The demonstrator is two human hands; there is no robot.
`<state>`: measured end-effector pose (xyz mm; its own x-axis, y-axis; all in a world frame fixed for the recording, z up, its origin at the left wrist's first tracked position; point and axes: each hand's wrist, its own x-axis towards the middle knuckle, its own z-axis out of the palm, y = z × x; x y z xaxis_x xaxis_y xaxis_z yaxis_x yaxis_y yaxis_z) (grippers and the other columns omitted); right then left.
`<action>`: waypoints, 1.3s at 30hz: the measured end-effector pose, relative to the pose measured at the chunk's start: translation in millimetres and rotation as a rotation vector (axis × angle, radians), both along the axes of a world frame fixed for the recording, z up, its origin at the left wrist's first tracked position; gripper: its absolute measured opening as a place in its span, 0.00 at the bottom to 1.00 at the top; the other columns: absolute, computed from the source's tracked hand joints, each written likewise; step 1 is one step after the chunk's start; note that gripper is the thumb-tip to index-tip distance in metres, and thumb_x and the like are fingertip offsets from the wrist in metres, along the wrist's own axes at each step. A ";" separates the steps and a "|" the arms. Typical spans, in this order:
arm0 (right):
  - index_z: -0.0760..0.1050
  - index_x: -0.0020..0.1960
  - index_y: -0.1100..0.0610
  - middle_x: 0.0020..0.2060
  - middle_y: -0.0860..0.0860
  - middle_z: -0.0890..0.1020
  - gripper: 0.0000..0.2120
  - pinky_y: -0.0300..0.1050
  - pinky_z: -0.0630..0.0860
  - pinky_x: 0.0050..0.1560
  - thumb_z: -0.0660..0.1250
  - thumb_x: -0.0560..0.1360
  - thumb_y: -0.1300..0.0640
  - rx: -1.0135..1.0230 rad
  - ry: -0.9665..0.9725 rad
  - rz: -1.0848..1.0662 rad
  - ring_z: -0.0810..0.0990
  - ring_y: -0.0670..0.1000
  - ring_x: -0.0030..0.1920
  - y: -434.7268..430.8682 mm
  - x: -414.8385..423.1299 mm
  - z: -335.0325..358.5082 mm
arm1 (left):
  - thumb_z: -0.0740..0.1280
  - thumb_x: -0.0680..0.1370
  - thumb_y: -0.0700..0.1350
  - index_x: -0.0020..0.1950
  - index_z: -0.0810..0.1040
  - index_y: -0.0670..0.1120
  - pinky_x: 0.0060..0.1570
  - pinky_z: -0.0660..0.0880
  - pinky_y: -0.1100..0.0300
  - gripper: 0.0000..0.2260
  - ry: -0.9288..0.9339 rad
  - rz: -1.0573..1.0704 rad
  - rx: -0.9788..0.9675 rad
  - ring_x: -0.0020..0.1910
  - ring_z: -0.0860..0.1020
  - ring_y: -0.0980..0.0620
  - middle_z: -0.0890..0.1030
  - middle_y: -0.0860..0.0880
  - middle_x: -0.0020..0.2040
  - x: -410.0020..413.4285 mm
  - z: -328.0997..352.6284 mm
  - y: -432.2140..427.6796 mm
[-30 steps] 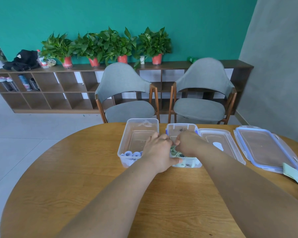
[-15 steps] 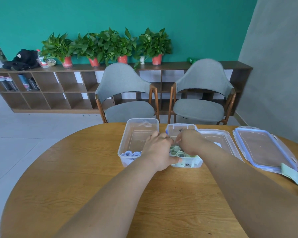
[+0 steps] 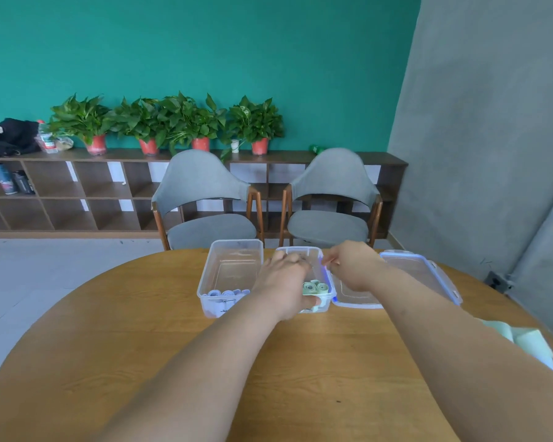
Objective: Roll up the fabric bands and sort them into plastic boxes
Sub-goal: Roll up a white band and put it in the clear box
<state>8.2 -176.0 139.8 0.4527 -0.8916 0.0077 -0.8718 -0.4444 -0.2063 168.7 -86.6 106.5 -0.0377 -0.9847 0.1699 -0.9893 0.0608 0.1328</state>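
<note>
Two clear plastic boxes stand side by side at the table's far middle. The larger left box [image 3: 233, 266] has pale blue rolled bands [image 3: 224, 293] at its near end. The small blue-rimmed box [image 3: 329, 283] holds green rolled bands [image 3: 315, 287]. My left hand [image 3: 284, 282] lies across the small box's near left corner, with its thumb on the front wall and its fingers over the rim. My right hand [image 3: 351, 266] hovers just right of that box, loosely curled and holding nothing. Loose green bands [image 3: 524, 341] lie at the table's right edge.
Two clear lids lie right of the boxes, a near lid [image 3: 353, 298] and a blue-edged lid [image 3: 428, 275]. The round wooden table [image 3: 147, 346] spreads in front of me. Two grey chairs [image 3: 205, 205] stand behind it, with a shelf of potted plants beyond.
My right hand has come up out of the small box and moved right, leaving green rolls inside. My view has tilted upward and the left hand stays on the box.
</note>
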 end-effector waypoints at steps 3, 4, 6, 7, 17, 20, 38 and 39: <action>0.84 0.59 0.43 0.56 0.48 0.85 0.17 0.49 0.81 0.56 0.59 0.82 0.55 -0.022 0.003 -0.048 0.82 0.54 0.56 20.4 -28.4 9.6 | 0.73 0.76 0.63 0.75 0.73 0.52 0.72 0.65 0.49 0.31 0.006 -0.042 -0.017 0.73 0.64 0.46 0.72 0.52 0.74 -25.3 6.6 11.0; 0.84 0.57 0.43 0.55 0.49 0.85 0.17 0.49 0.82 0.55 0.59 0.81 0.56 -0.024 0.005 -0.060 0.83 0.55 0.54 26.8 -38.1 11.3 | 0.73 0.76 0.63 0.76 0.73 0.52 0.73 0.65 0.48 0.32 0.010 -0.055 -0.017 0.74 0.64 0.46 0.72 0.51 0.74 -34.1 7.4 14.3; 0.84 0.55 0.44 0.53 0.49 0.86 0.17 0.47 0.82 0.50 0.59 0.79 0.58 -0.028 0.024 -0.084 0.83 0.54 0.50 37.8 -58.1 12.6 | 0.73 0.76 0.63 0.77 0.72 0.51 0.75 0.64 0.47 0.32 0.020 -0.081 -0.009 0.75 0.63 0.46 0.72 0.51 0.74 -53.0 7.4 19.4; 0.84 0.56 0.43 0.53 0.48 0.85 0.17 0.45 0.80 0.47 0.59 0.79 0.59 -0.030 0.037 -0.094 0.82 0.53 0.48 43.2 -68.6 12.3 | 0.73 0.77 0.62 0.77 0.72 0.51 0.75 0.64 0.47 0.32 0.026 -0.095 0.000 0.76 0.62 0.46 0.71 0.51 0.74 -62.9 6.6 21.9; 0.81 0.61 0.40 0.54 0.48 0.85 0.15 0.48 0.82 0.54 0.61 0.82 0.55 0.028 0.010 -0.261 0.83 0.53 0.53 84.2 -178.0 -13.5 | 0.70 0.78 0.62 0.76 0.72 0.50 0.73 0.65 0.48 0.29 -0.022 -0.255 0.007 0.72 0.65 0.46 0.72 0.51 0.72 -164.4 -18.2 36.2; 0.80 0.63 0.43 0.56 0.49 0.84 0.16 0.47 0.81 0.51 0.60 0.82 0.55 0.026 0.009 -0.308 0.82 0.53 0.54 90.2 -207.0 -31.9 | 0.70 0.79 0.62 0.76 0.72 0.50 0.74 0.65 0.48 0.29 -0.017 -0.293 0.020 0.73 0.65 0.46 0.72 0.51 0.73 -191.5 -30.4 35.5; 0.74 0.74 0.43 0.70 0.50 0.71 0.23 0.49 0.76 0.54 0.63 0.80 0.55 0.007 -0.110 -0.473 0.70 0.55 0.68 85.2 -281.2 -148.8 | 0.63 0.83 0.54 0.70 0.73 0.50 0.64 0.70 0.48 0.17 0.020 -0.344 0.073 0.67 0.70 0.45 0.72 0.52 0.68 -275.2 -117.3 14.7; 0.73 0.74 0.43 0.72 0.50 0.69 0.24 0.49 0.76 0.57 0.63 0.79 0.54 0.012 -0.110 -0.480 0.68 0.55 0.70 84.5 -279.9 -152.8 | 0.62 0.83 0.53 0.70 0.73 0.50 0.64 0.70 0.48 0.16 0.027 -0.341 0.069 0.67 0.71 0.45 0.72 0.52 0.68 -275.0 -120.3 13.0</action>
<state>-271.6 -91.5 -13.0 -0.0120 -0.9997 0.0210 -0.9503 0.0048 -0.3114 -106.3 -73.6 -13.8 -0.3627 -0.9255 0.1089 -0.9096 0.3770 0.1743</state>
